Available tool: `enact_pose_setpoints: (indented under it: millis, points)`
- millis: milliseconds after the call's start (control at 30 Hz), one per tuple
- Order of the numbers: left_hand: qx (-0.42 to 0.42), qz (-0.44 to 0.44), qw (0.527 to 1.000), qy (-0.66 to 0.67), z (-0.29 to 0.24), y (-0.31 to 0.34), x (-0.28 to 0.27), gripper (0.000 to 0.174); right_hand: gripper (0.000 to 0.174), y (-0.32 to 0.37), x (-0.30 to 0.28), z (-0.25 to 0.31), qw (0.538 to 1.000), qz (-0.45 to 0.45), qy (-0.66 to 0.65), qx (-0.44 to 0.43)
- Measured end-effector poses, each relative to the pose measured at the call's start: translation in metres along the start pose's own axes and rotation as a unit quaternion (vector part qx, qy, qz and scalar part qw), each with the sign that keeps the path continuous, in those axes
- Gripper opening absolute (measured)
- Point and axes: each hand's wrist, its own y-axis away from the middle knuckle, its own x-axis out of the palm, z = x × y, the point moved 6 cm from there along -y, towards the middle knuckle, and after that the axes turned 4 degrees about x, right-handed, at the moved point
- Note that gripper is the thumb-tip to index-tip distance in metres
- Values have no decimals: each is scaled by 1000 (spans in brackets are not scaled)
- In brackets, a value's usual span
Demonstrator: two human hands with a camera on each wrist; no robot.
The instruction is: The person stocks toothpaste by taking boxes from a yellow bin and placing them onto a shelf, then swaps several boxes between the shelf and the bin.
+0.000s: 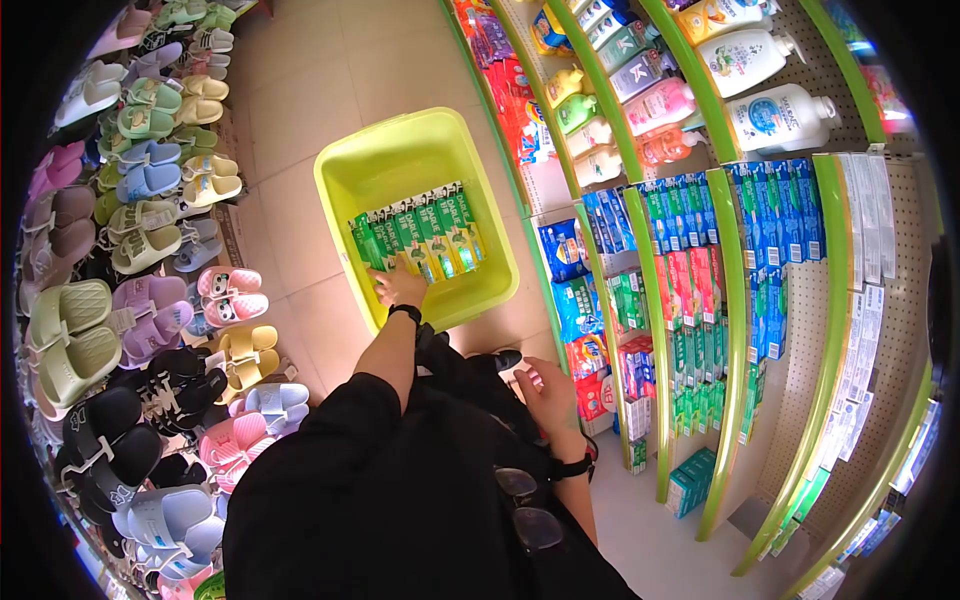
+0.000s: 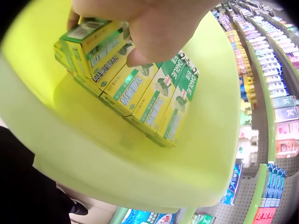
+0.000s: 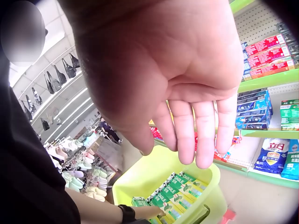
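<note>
Cartons of green-and-yellow cardboard (image 1: 432,235) risking a slip beneath the left hand (image 1: 402,288)

One rectangular end carton (image 2: 100,49) is sitting tilted and higher than its neighbours, directly under the left hand, whose thumb and fingers are pinching it; some fingers are hiding behind it. If that pinch is catching only an edge, the carton could be twisting loose. Its companions are lying in a row to that hand's right, inside a yellow-green plastic tub (image 1: 385,160); any sideways push could be skewing the row, since bare floor inside the tub is leaving it room. Leaning on the wall under the wrist could be tipping the tub. Lower and to the right of the left hand, the right hand (image 1: 550,395) is hanging released, fingers extended, steadying nothing. Swinging it outward could be knocking stock off the green-edged shelving (image 1: 737,300) on its right.
</note>
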Motion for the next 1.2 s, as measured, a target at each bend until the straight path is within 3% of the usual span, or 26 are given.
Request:
enact_pose_setpoints:
  millis: [67,100,167,233,267,333,400,467,500,533,567,667,767,933,1067,1200]
  points:
    - [22,-28,999,36,4,-1,-2,56,29,-1,1,-4,1000,-7,-3,7]
    - [28,-27,999,34,14,-12,7,56,29,-2,2,-4,1000,2,-9,11]
    - [232,-14,972,-41,15,-50,33,47,29,0,-5,-5,999,-16,-8,30]
    - [250,-52,964,80,16,-51,26,43,29,0,-2,0,999,8,-23,31]
    - [269,-13,950,159,21,-68,36,40,30,-1,2,-2,999,31,17,16]
    - [141,156,854,475,3,-34,19,41,33,-7,10,-5,997,40,58,-9]
    - [114,265,787,546,-29,7,-12,39,41,-13,10,6,995,67,68,-2]
    - [156,347,727,572,-47,29,-25,39,47,-19,7,12,998,17,49,-21]
    - [205,371,727,540,-57,59,-47,43,53,-21,8,20,998,0,39,-48]
    - [203,350,764,502,-72,114,-74,43,75,-23,3,27,999,28,32,-29]
    - [250,383,767,451,-80,126,-78,40,75,-23,-4,33,999,7,23,-31]
    - [347,447,736,371,-113,196,-89,42,104,-23,-15,38,999,-33,14,-9]
    - [473,479,701,235,-135,237,-64,40,112,-13,-35,32,994,-78,29,65]
    - [529,532,619,235,-164,318,-40,37,100,12,-67,-13,973,-199,-7,120]
    - [536,569,598,176,-173,356,-10,49,95,29,-90,-68,946,-280,-50,155]
    - [525,619,562,161,-179,407,26,58,85,77,-155,-88,946,-302,-37,112]
